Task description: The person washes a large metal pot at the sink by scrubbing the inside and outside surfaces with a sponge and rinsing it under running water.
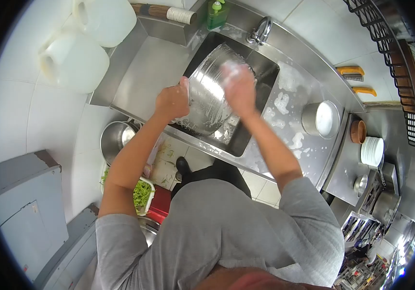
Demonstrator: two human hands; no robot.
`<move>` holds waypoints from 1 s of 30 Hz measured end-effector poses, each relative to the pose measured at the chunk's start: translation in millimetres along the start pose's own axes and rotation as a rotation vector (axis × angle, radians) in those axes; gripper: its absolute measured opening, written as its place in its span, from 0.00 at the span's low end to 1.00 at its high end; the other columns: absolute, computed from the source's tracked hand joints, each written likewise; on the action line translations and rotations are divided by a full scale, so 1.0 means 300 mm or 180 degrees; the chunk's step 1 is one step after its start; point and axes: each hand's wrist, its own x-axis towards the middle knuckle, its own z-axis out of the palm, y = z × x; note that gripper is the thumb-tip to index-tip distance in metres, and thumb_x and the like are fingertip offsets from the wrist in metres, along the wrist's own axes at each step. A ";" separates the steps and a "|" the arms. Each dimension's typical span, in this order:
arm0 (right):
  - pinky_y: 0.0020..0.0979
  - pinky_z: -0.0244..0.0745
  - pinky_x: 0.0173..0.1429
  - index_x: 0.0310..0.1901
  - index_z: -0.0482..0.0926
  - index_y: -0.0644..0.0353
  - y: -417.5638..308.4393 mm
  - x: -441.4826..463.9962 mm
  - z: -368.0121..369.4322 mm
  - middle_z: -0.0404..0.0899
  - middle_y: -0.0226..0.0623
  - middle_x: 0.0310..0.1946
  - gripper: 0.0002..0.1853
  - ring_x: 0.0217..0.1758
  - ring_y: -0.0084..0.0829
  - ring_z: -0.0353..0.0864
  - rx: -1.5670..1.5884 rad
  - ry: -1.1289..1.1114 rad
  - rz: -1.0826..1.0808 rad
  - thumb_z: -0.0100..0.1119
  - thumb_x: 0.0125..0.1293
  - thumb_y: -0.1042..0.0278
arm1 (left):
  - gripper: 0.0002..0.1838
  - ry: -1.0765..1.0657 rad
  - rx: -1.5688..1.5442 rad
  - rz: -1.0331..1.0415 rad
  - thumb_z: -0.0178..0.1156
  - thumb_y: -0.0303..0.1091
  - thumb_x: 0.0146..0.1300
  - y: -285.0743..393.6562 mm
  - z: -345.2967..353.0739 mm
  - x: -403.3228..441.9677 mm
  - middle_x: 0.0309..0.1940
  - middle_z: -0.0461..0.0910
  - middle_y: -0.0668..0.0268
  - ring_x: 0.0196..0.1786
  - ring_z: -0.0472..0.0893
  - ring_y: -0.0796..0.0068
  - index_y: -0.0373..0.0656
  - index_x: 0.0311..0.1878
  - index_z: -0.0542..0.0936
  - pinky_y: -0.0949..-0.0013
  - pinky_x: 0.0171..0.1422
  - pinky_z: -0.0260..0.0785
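A large metal pot (207,92), wet and streaked with suds, is tilted on its side over the sink (261,62). My left hand (173,100) is closed on the pot's edge at its left side. Against the pot's upper right surface is my right hand (240,92), blurred by motion. White foam covers its fingers, and it seems closed around something white and soapy that I cannot make out. Suds lie in the sink below the pot. The faucet (259,31) stands behind the basin.
A green soap bottle (217,15) is at the sink's back edge. On the sudsy right drainboard (284,145) sits a smaller metal pot (320,120). Plates (372,151) and a brown bowl (358,131) are farther right. White jugs (74,60) stand at left.
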 end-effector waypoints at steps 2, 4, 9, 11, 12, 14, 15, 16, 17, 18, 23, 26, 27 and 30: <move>0.55 0.57 0.79 0.61 0.80 0.58 -0.187 -0.128 -0.049 0.75 0.46 0.66 0.21 0.73 0.50 0.69 0.0000 -0.0535 -0.0524 0.59 0.66 0.64 | 0.22 -0.0141 0.0040 -0.0018 0.58 0.29 0.60 0.012 0.005 -0.032 0.41 0.85 0.46 0.45 0.87 0.45 0.34 0.57 0.67 0.51 0.50 0.81; 0.56 0.55 0.81 0.61 0.80 0.55 -0.222 -0.172 -0.080 0.73 0.46 0.67 0.22 0.74 0.52 0.66 0.0255 -0.0939 -0.0998 0.60 0.65 0.63 | 0.23 -0.0278 0.0072 -0.0077 0.58 0.29 0.60 0.024 -0.031 -0.032 0.42 0.85 0.45 0.45 0.87 0.45 0.34 0.58 0.67 0.51 0.50 0.81; 0.52 0.67 0.72 0.65 0.79 0.53 0.140 -0.024 -0.010 0.80 0.47 0.59 0.23 0.65 0.50 0.76 0.0343 -0.0107 0.1512 0.57 0.68 0.63 | 0.27 -0.0396 -0.0026 -0.0237 0.58 0.30 0.59 0.021 -0.019 -0.019 0.44 0.85 0.47 0.48 0.86 0.46 0.34 0.62 0.66 0.52 0.53 0.80; 0.50 0.65 0.73 0.65 0.77 0.59 0.166 -0.085 0.011 0.80 0.50 0.60 0.23 0.64 0.50 0.77 0.0386 0.0126 0.1581 0.56 0.70 0.63 | 0.25 -0.0307 0.0017 -0.0161 0.58 0.29 0.60 0.028 -0.031 -0.014 0.43 0.85 0.47 0.47 0.87 0.47 0.34 0.60 0.67 0.52 0.52 0.81; 0.51 0.62 0.75 0.65 0.77 0.56 0.098 -0.108 0.008 0.78 0.50 0.61 0.24 0.67 0.51 0.74 -0.0062 0.0289 0.0542 0.58 0.68 0.63 | 0.25 -0.0249 0.0056 -0.0150 0.58 0.29 0.60 0.020 -0.021 -0.001 0.43 0.86 0.47 0.48 0.87 0.47 0.34 0.61 0.67 0.53 0.52 0.81; 0.54 0.59 0.77 0.65 0.78 0.47 -0.148 -0.126 -0.087 0.76 0.45 0.64 0.27 0.74 0.53 0.66 0.0007 -0.0459 -0.0453 0.63 0.63 0.59 | 0.26 -0.0290 0.0087 -0.0149 0.58 0.29 0.60 0.016 0.001 -0.024 0.43 0.86 0.47 0.49 0.87 0.47 0.34 0.62 0.67 0.53 0.52 0.80; 0.53 0.62 0.76 0.65 0.78 0.46 -0.145 -0.129 -0.096 0.77 0.45 0.65 0.27 0.74 0.52 0.67 -0.0015 -0.0517 -0.0531 0.63 0.64 0.58 | 0.27 -0.0298 0.0094 -0.0132 0.58 0.29 0.60 0.020 -0.005 -0.026 0.43 0.86 0.47 0.49 0.87 0.48 0.33 0.63 0.66 0.54 0.52 0.80; 0.52 0.65 0.75 0.66 0.78 0.45 -0.132 -0.130 -0.107 0.77 0.45 0.65 0.26 0.73 0.52 0.68 -0.0043 -0.0566 -0.0617 0.63 0.65 0.57 | 0.28 -0.0291 0.0105 -0.0114 0.58 0.29 0.60 0.026 -0.019 -0.024 0.43 0.86 0.47 0.49 0.87 0.48 0.33 0.64 0.66 0.54 0.52 0.80; 0.51 0.67 0.73 0.66 0.79 0.44 -0.064 -0.098 -0.079 0.78 0.45 0.64 0.26 0.71 0.52 0.70 0.0134 -0.0364 -0.0002 0.62 0.66 0.55 | 0.29 -0.0373 0.0104 -0.0149 0.58 0.29 0.60 0.029 -0.044 -0.015 0.44 0.85 0.47 0.50 0.87 0.48 0.33 0.65 0.66 0.54 0.53 0.80; 0.49 0.69 0.72 0.66 0.79 0.44 0.046 -0.056 -0.026 0.79 0.46 0.63 0.25 0.70 0.51 0.72 0.0324 -0.0185 0.0624 0.61 0.67 0.53 | 0.31 -0.0483 0.0092 -0.0187 0.58 0.29 0.60 0.040 -0.068 -0.022 0.45 0.85 0.46 0.50 0.86 0.49 0.32 0.66 0.65 0.54 0.54 0.80; 0.45 0.74 0.67 0.66 0.78 0.51 0.305 0.022 -0.005 0.83 0.50 0.58 0.30 0.62 0.52 0.81 0.0335 -0.0682 0.2209 0.55 0.71 0.42 | 0.35 -0.0511 -0.0248 0.0211 0.66 0.36 0.59 0.042 -0.029 0.048 0.50 0.83 0.45 0.56 0.84 0.52 0.34 0.68 0.68 0.55 0.61 0.76; 0.46 0.75 0.66 0.66 0.78 0.57 0.279 -0.046 -0.067 0.83 0.54 0.56 0.38 0.60 0.53 0.82 0.0358 -0.0668 0.2185 0.57 0.66 0.34 | 0.32 -0.0772 -0.2266 0.0253 0.69 0.38 0.61 0.087 -0.020 0.237 0.54 0.83 0.50 0.57 0.83 0.60 0.36 0.66 0.72 0.57 0.62 0.74; 0.45 0.75 0.66 0.66 0.78 0.60 0.277 -0.057 -0.100 0.83 0.56 0.55 0.41 0.60 0.53 0.82 0.0316 -0.0729 0.2167 0.59 0.64 0.32 | 0.30 -0.1030 -0.3247 0.0064 0.69 0.37 0.62 0.117 0.021 0.323 0.55 0.82 0.53 0.58 0.82 0.62 0.37 0.66 0.73 0.59 0.62 0.73; 0.41 0.77 0.61 0.65 0.78 0.65 0.348 -0.075 -0.186 0.85 0.57 0.50 0.44 0.55 0.49 0.85 0.0868 -0.0956 0.2566 0.71 0.56 0.36 | 0.25 -0.1401 -0.4198 -0.0112 0.66 0.33 0.68 0.246 -0.015 0.415 0.56 0.81 0.61 0.57 0.78 0.70 0.37 0.66 0.74 0.62 0.62 0.70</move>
